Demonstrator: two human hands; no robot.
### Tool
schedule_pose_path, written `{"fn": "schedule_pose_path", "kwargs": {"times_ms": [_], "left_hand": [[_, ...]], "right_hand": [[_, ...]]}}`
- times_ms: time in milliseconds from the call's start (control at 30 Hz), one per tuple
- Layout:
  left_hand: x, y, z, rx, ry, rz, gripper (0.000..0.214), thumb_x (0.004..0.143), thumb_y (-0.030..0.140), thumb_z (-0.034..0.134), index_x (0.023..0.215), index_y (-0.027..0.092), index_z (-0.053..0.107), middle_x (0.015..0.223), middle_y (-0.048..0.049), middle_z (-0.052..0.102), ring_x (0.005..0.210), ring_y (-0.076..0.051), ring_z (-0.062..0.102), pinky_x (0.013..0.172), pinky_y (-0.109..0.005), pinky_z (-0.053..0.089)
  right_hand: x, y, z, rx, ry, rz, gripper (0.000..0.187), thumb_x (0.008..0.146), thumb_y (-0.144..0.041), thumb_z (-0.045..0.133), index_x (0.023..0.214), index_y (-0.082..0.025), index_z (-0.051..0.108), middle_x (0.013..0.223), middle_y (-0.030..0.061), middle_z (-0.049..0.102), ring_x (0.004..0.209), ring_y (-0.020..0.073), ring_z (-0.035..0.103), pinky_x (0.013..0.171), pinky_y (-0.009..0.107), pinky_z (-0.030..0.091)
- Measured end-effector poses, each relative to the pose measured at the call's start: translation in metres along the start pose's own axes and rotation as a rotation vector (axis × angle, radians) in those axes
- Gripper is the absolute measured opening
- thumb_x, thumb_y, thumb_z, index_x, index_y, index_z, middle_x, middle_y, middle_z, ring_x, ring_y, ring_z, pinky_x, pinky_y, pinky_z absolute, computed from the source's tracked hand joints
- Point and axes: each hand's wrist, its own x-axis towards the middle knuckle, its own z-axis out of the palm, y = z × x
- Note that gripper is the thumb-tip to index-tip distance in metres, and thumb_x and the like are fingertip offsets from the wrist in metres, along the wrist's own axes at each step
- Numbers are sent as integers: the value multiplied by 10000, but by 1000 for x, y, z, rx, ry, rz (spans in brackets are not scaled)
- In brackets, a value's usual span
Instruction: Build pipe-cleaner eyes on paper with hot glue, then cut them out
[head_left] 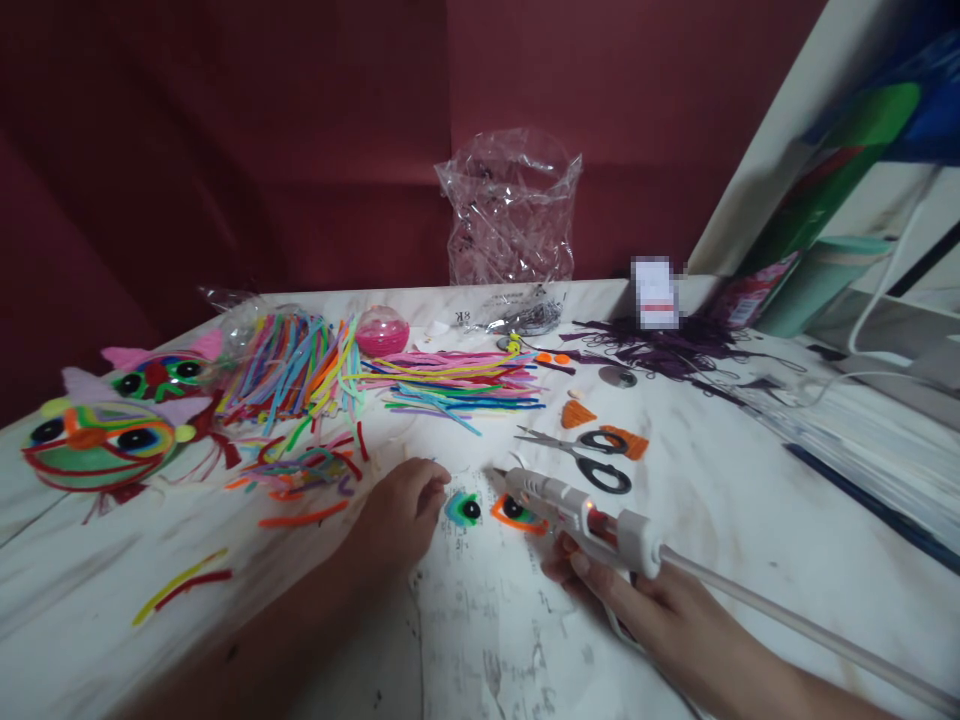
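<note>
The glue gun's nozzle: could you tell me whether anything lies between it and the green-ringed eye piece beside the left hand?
Nothing visible does. The glue gun, held in the right hand, points its nozzle toward the green-ringed eye piece across bare white table. The left hand rests beside that piece; the orange-ringed eye piece lies under the gun's barrel.

Head camera looks forward and down, close over the table [750, 500].

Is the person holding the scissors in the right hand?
No: the right hand grips a white glue gun, while the scissors lie untouched on the table.
</note>
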Motion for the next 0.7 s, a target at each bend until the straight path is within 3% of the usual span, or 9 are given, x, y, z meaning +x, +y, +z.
{"fn": "schedule_pose_path", "kwargs": {"times_ms": [167,333,700], "left_hand": [[3,-4,-4,53,-28,60,151,754,73,504,741,157,628,767,-33,615,765,-166,585,684,-267,433],[4,-4,-3,59,-109,129,187,779,88,528,810,166,694,821,-49,660,838,-185,591,770,-306,422],[4,1,0,131,-111,139,173,772,84,528,772,176,674,799,-43,665,823,-193,588,751,-309,408]], "right_hand": [[-1,0,3,28,69,-9,425,806,-582,491,857,-205,680,830,77,735,877,273,675,782,363,547],[-2,0,4,2,72,24,460,805,-601,479,884,-202,693,864,81,740,912,281,667,812,383,532],[1,4,1,-49,32,-19,491,815,-624,443,896,-212,696,874,81,743,889,271,675,793,370,542]]}}
